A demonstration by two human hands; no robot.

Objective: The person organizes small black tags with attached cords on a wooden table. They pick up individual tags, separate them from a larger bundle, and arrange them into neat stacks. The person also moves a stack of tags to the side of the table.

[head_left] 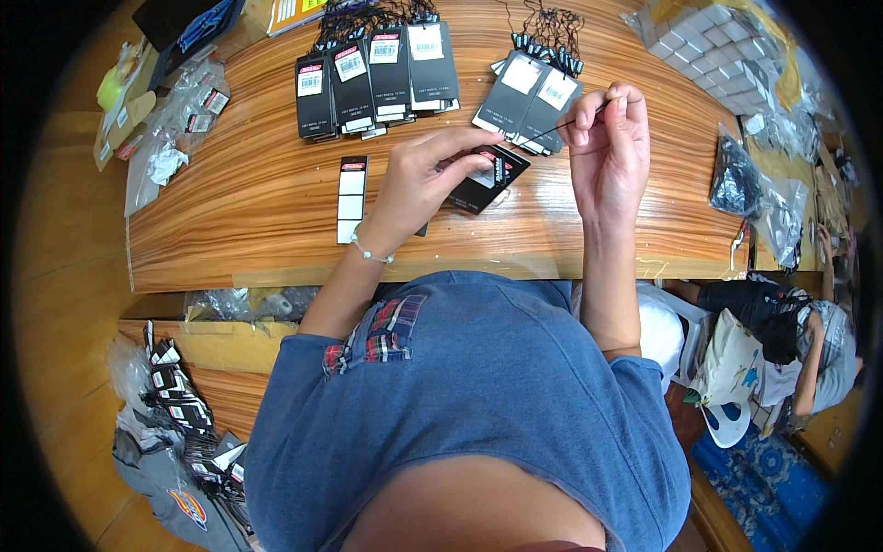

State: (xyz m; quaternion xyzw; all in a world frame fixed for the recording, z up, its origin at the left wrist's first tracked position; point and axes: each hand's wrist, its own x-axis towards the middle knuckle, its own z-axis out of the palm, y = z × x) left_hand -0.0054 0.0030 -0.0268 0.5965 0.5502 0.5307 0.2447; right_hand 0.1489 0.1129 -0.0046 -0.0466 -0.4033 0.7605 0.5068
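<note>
The left hand [425, 177] pinched a black tag [478, 195] between thumb and fingers; the right hand [609, 152] gripped a string [539, 138] beside it.

A wood-grained table [239, 212] carries stacks of corded black tags [352, 90], a white-panelled strip [351, 204] and plastic bags [736, 177].

barcode stickers [350, 64] on black tags [435, 81], red-topped label strip [351, 207]

Fairly bright light, strong fisheye curvature, black corners.
</note>
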